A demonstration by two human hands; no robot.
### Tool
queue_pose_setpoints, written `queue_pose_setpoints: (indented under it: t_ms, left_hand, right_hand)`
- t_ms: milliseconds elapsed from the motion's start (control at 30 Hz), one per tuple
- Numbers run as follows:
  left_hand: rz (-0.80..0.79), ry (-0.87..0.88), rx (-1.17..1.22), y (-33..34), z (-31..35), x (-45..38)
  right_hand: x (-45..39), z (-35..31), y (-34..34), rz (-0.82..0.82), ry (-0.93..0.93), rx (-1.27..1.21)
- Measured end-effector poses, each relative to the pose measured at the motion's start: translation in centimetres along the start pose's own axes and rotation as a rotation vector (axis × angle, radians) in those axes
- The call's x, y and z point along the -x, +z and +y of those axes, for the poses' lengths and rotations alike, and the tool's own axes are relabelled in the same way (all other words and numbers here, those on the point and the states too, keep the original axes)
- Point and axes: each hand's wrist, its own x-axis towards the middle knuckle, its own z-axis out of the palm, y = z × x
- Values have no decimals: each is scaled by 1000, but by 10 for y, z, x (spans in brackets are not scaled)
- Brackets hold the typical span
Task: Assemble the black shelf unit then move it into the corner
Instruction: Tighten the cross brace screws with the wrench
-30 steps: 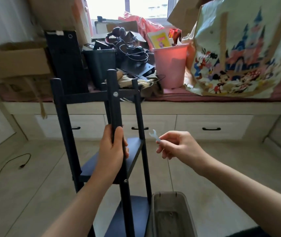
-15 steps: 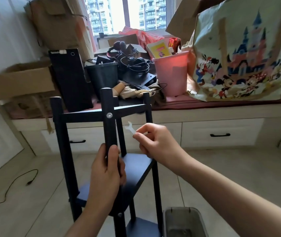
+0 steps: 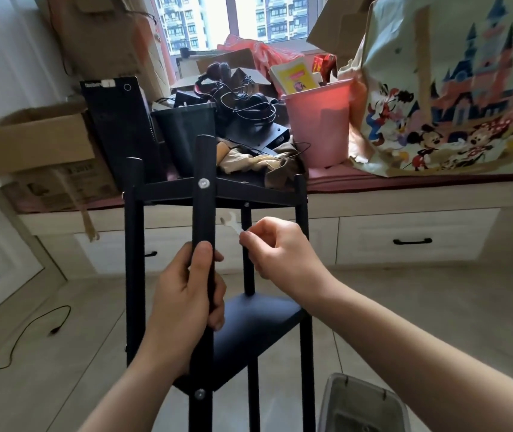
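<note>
The black shelf unit (image 3: 217, 194) is seen upright on the tiled floor, directly before the window bench (image 3: 404, 194), its top tier level with the bench edge. Its near post (image 3: 204, 194) is gripped by the left hand (image 3: 186, 294), fingers and thumb wrapped round the tube below a silver bolt head (image 3: 203, 183). A second bolt (image 3: 200, 393) is noted lower on the same post, at the middle tier.

A small pale spanner (image 3: 229, 222) is pinched by the right hand (image 3: 277, 247) between thumb and fingertips, its open end raised just right of the near post and beneath the top tier, apart from either bolt.

Behind the unit the bench is crowded: a black bin (image 3: 183, 135), a pink bin (image 3: 320, 123), tangled headphones and cables (image 3: 236, 98), a black flat case (image 3: 114, 126) leaned upright, cardboard boxes (image 3: 36, 141) at left, a large cartoon-print bag (image 3: 454, 88) at right. Drawers with black handles (image 3: 412, 241) are set under the bench.

On the floor a grey plastic tub (image 3: 364, 403) is noted just right of the unit's foot, and a black cable (image 3: 30, 335) is trailed across the tiles at left.
</note>
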Motion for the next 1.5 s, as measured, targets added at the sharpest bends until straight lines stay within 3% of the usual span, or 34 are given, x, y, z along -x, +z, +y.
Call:
queue_pose_setpoints:
  t_ms: [333, 633, 1200, 1500]
  left_hand:
    - [43, 70, -36, -3, -4, -5]
    - [21, 71, -29, 0, -2, 0]
    - [67, 22, -46, -15, 5, 7]
    - [104, 22, -104, -26, 11, 11]
  right_hand:
    - [-5, -6, 8, 8, -18, -90]
    - [-5, -9, 12, 106, -190, 15]
    - [-5, -10, 30, 115, -171, 5]
    - [-3, -9, 53, 182, -281, 34]
